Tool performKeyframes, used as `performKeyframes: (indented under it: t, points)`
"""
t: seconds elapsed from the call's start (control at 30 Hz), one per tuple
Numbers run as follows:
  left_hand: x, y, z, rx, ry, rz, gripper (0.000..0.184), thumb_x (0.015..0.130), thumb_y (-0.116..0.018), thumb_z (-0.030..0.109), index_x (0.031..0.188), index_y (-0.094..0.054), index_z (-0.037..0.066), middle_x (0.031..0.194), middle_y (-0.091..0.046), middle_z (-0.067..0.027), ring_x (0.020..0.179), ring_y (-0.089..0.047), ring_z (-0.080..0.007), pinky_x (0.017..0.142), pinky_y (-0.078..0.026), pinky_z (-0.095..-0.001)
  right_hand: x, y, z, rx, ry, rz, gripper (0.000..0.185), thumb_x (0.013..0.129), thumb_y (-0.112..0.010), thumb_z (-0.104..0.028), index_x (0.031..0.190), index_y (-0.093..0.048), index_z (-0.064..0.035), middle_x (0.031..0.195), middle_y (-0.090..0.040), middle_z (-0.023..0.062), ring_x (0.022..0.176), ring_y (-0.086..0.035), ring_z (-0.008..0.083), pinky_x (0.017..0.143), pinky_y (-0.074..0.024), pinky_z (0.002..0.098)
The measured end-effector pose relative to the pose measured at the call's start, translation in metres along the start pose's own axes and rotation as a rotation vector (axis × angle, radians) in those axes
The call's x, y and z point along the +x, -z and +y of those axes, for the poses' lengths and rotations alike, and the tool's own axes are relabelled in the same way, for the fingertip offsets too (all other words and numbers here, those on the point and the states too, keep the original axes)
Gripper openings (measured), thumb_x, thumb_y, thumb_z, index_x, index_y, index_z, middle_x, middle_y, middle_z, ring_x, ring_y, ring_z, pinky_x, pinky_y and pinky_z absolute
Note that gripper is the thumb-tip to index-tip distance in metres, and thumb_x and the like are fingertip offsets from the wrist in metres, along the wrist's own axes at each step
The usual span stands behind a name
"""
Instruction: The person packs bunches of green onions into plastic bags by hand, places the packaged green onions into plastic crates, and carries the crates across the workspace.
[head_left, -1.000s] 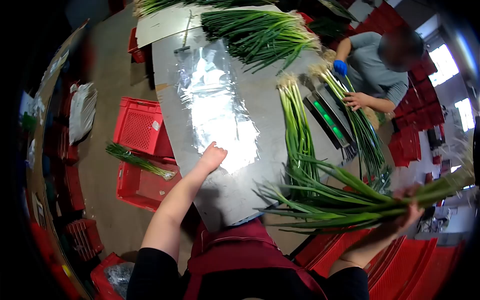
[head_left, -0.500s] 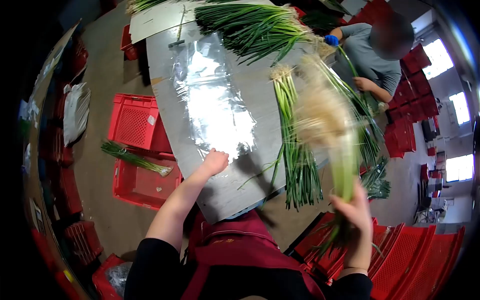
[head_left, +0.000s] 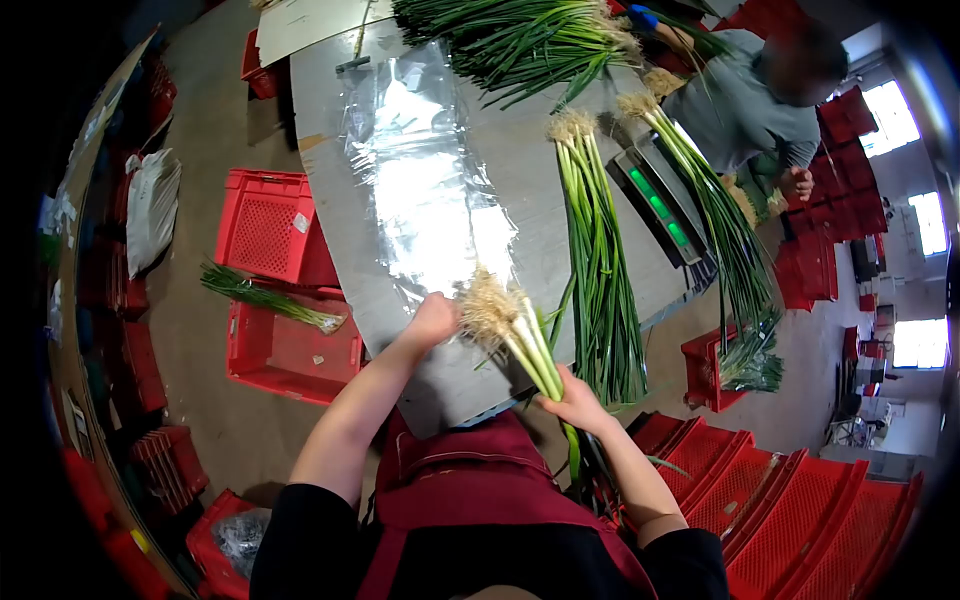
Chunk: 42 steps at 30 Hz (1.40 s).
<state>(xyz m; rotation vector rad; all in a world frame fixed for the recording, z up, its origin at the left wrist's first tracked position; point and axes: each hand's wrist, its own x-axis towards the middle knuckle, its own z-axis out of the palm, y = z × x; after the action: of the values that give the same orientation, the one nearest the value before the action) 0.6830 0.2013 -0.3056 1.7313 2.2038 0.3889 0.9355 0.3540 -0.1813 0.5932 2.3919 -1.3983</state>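
My right hand (head_left: 577,400) is wrapped round a bunch of green onions (head_left: 535,350), whose roots point up and left over the table's near part. The leaves hang down beside my right forearm. At the near end of a stack of clear plastic bags (head_left: 425,190), my left hand (head_left: 436,318) is closed, close to the roots; whether it pinches the film is too small to tell. Another bunch (head_left: 600,250) lies on the metal table (head_left: 520,150) to the right, next to a scale with green lit displays (head_left: 655,207).
A co-worker (head_left: 745,110) stands across the table at the right. A large onion pile (head_left: 530,45) lies at the far end. One more bunch (head_left: 715,200) is right of the scale. Red crates (head_left: 265,225) stand at left, others (head_left: 780,510) at lower right.
The bunch in my right hand has swung from the far right to the table's near edge, roots now toward my left hand. The co-worker has shifted, one hand now out to the right.
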Motion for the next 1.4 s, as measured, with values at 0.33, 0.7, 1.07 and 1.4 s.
performKeyframes:
  t: [0.33, 0.7, 1.07, 1.4]
  points:
    - [-0.002, 0.025, -0.006, -0.511, 0.189, -0.031, 0.019, 0.08, -0.047, 0.017, 0.088, -0.054, 0.001, 0.088, -0.056, -0.0186, 0.084, -0.053, -0.0345, 0.071, -0.042, -0.0384, 0.003, -0.004, 0.054, -0.167, -0.117, 0.228, 0.047, 0.071, -0.06, -0.022, 0.108, -0.038, -0.0044, 0.078, -0.055, 0.0209, 0.074, -0.055, 0.0382, 0.063, -0.0437, 0.0415]
    - [-0.011, -0.005, -0.009, -0.566, 0.1, 0.479, 0.022, 0.08, -0.045, 0.006, 0.098, -0.057, 0.004, 0.089, -0.061, -0.011, 0.079, -0.057, -0.0259, 0.072, -0.047, -0.0319, 0.026, -0.017, 0.032, 0.098, 0.017, -0.022, 0.057, 0.071, -0.061, -0.01, 0.122, -0.036, -0.0017, 0.092, -0.051, 0.0075, 0.082, -0.051, 0.0162, 0.072, -0.0436, 0.0282]
    - [-0.042, 0.041, 0.023, -1.81, 0.232, 0.368, 0.058, 0.081, -0.056, 0.014, 0.131, -0.028, 0.003, 0.116, -0.047, -0.0086, 0.102, -0.048, -0.0163, 0.09, -0.038, -0.0292, 0.031, 0.002, -0.014, 0.503, -0.061, -0.491, 0.058, 0.072, -0.06, -0.008, 0.123, -0.034, -0.0043, 0.087, -0.053, 0.0058, 0.067, -0.052, 0.0102, 0.056, -0.047, 0.0245]
    - [-0.034, 0.107, 0.067, -0.419, 0.056, 0.543, 0.064, 0.067, -0.041, -0.007, 0.129, -0.032, 0.002, 0.13, -0.036, -0.0179, 0.105, -0.05, -0.0301, 0.072, -0.045, -0.0304, 0.047, -0.006, -0.004, -0.236, 0.194, 0.112, 0.053, 0.067, -0.058, -0.017, 0.114, -0.036, -0.0053, 0.078, -0.057, 0.0181, 0.065, -0.057, 0.0322, 0.058, -0.046, 0.0418]
